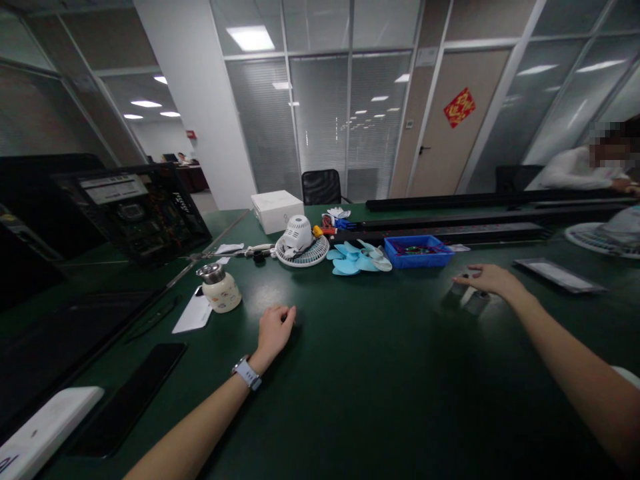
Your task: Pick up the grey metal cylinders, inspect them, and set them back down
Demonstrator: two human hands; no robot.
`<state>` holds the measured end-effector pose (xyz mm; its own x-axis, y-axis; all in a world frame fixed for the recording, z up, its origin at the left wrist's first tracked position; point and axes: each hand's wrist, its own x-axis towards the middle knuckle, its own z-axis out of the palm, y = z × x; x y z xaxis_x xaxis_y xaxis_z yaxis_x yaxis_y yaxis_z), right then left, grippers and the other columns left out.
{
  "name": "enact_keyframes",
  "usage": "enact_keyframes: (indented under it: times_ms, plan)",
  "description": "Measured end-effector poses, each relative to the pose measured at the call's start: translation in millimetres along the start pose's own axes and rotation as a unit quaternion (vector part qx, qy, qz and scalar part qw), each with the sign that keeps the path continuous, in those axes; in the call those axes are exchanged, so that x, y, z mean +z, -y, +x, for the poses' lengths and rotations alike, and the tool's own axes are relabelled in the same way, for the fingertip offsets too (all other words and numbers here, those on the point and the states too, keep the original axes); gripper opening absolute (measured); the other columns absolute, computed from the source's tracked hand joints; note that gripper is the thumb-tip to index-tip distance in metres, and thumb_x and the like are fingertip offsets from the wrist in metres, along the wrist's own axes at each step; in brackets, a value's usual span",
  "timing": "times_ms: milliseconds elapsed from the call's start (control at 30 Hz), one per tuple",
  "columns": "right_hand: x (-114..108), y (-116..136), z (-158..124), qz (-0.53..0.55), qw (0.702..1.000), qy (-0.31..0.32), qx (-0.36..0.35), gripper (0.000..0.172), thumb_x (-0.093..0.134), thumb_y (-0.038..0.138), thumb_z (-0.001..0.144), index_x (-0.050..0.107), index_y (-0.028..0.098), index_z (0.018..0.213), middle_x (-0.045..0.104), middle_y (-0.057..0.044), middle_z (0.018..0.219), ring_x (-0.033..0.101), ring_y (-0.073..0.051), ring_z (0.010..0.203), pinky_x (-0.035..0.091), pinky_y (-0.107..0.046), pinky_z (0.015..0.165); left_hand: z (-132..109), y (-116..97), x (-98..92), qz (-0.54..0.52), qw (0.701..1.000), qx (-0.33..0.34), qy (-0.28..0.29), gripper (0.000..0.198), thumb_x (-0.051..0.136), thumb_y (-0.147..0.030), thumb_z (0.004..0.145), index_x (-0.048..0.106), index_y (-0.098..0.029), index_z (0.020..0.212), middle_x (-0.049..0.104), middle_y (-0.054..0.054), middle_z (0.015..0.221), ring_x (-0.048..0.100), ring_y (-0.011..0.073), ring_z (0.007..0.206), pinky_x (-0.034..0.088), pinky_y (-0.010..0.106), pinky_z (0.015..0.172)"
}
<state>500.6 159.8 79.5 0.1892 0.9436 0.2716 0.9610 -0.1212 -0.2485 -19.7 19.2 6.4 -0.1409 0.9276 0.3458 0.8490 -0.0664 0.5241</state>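
My left hand rests on the dark green table with its fingers curled in. A dark spot shows between thumb and fingers, too small to make out. On the right, my right hand reaches over two small grey metal cylinders. Its thumb and fingertips close on the farther grey cylinder, partly covered by them. The second grey cylinder stands on the table just below the palm. Left of my left hand is a cream-coloured flask with a steel lid.
Blue fan blades, a white fan part and a blue tray holding small parts lie ahead. Behind them stands a white box. An open computer case is at left, a flat packet at right. Another person sits far right.
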Motion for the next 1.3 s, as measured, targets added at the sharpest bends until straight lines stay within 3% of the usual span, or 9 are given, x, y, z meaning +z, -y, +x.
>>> enact_keyframes:
  times_ms: [100,200,367,500,567,667,933,1100,1300]
  plan:
    - [-5,10,8,-0.008,0.988,0.126,0.089,0.047,0.072,0.050,0.064,0.076,0.017,0.097,0.072,-0.016,0.084,0.059,-0.019,0.057,0.038,-0.032,0.058,0,0,-0.5,0.003,1.000,0.003,0.001,0.048,0.036,-0.046,0.091,0.059,-0.019,0.057,0.062,0.003,0.069,0.055,0.0190,0.075,0.039,0.031,0.074]
    - [-11,23,0,-0.044,0.992,0.095,0.073,0.044,0.071,0.053,0.063,0.076,0.019,0.091,0.072,-0.017,0.090,0.064,-0.024,0.067,0.039,-0.035,0.063,0,1,0.4,0.005,1.000,0.008,-0.005,0.048,0.036,-0.046,0.091,0.058,-0.019,0.057,0.061,0.003,0.068,0.055,0.0187,0.075,0.039,0.030,0.073]
    - [-5,90,-47,0.041,0.988,-0.055,-0.141,0.043,0.065,0.050,0.071,0.071,0.021,0.101,0.072,-0.006,0.072,0.067,-0.027,0.084,0.036,-0.047,0.092,1,-1,1.3,-0.020,1.000,0.009,-0.012,0.049,0.037,-0.047,0.092,0.058,-0.020,0.057,0.061,0.003,0.067,0.056,0.0190,0.075,0.040,0.031,0.075]
    - [15,173,-105,0.202,0.916,0.010,-0.345,0.048,0.065,0.050,0.073,0.063,0.024,0.114,0.072,0.001,0.072,0.067,-0.023,0.091,0.029,-0.051,0.103,-3,-14,-5.6,-0.076,0.995,0.062,0.000,0.041,0.042,-0.046,0.092,0.067,-0.021,0.072,0.068,0.004,0.081,0.058,0.0200,0.084,0.040,0.034,0.084]
    - [26,206,-129,0.250,0.884,0.049,-0.392,0.049,0.067,0.048,0.074,0.061,0.025,0.116,0.072,0.002,0.073,0.067,-0.022,0.090,0.028,-0.050,0.104,-7,-20,-10.1,-0.102,0.990,0.093,0.010,0.034,0.046,-0.045,0.091,0.070,-0.021,0.084,0.070,0.004,0.090,0.058,0.0202,0.089,0.040,0.035,0.087]
    - [45,236,-150,0.290,0.866,0.052,-0.404,0.041,0.070,0.046,0.073,0.064,0.025,0.108,0.071,0.002,0.071,0.066,-0.020,0.088,0.031,-0.048,0.104,-11,-27,-12.5,-0.131,0.983,0.124,0.026,0.028,0.051,-0.043,0.090,0.070,-0.023,0.097,0.070,0.005,0.099,0.058,0.0206,0.096,0.040,0.037,0.090]
    - [88,240,-155,0.334,0.859,0.001,-0.389,0.052,0.075,0.049,0.067,0.059,0.025,0.109,0.069,-0.003,0.098,0.064,-0.021,0.092,0.035,-0.048,0.102,6,-50,11.5,-0.182,0.972,0.141,0.037,0.029,0.058,-0.044,0.087,0.072,-0.026,0.105,0.067,0.007,0.104,0.056,0.0228,0.102,0.043,0.040,0.092]
    - [91,240,-159,0.331,0.864,0.037,-0.378,0.050,0.074,0.047,0.068,0.057,0.025,0.110,0.068,-0.005,0.104,0.060,-0.025,0.100,0.040,-0.045,0.095,14,-65,18.6,-0.199,0.969,0.142,0.039,0.024,0.059,-0.042,0.086,0.076,-0.026,0.091,0.067,0.006,0.097,0.057,0.0214,0.097,0.044,0.037,0.088]
    - [88,241,-160,0.321,0.860,0.052,-0.393,0.044,0.072,0.040,0.071,0.056,0.024,0.108,0.066,-0.006,0.108,0.058,-0.025,0.103,0.041,-0.042,0.092,17,-66,16.7,-0.181,0.966,0.176,0.057,0.023,0.062,-0.043,0.084,0.076,-0.028,0.095,0.065,0.006,0.101,0.056,0.0214,0.099,0.044,0.037,0.088]
